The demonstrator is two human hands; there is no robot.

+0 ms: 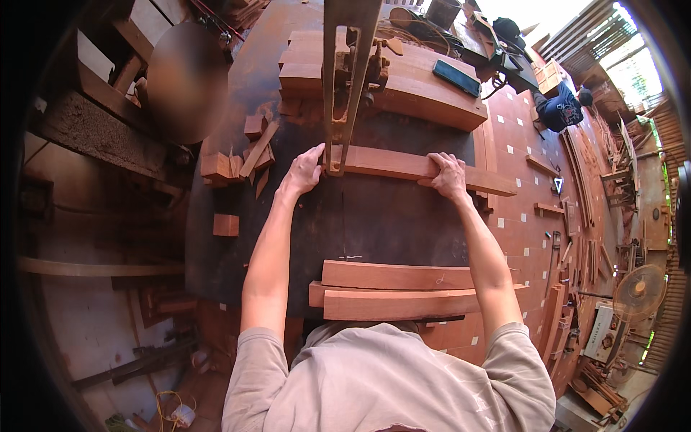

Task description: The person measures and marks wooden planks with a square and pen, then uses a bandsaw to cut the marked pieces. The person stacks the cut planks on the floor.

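A long reddish wooden board (389, 163) lies across the dark saw table (403, 219), passing by the upright guide post (335, 93) of a band saw. My left hand (304, 171) is closed on the board's left end, just left of the post. Farther right, my right hand (449, 176) grips the board with its fingers over the top. The board's right end sticks out past that hand. The guide post partly hides the left end, and the blade's contact with the wood cannot be made out.
Thick planks (410, 90) bearing a dark teal flat case (456, 78) lie beyond the post. Offcuts (234, 165) and a small block (226, 225) sit at left. Several cut boards (396, 304) rest at the near edge. Another person (560, 110) is far right, a fan (639, 293) lower right.
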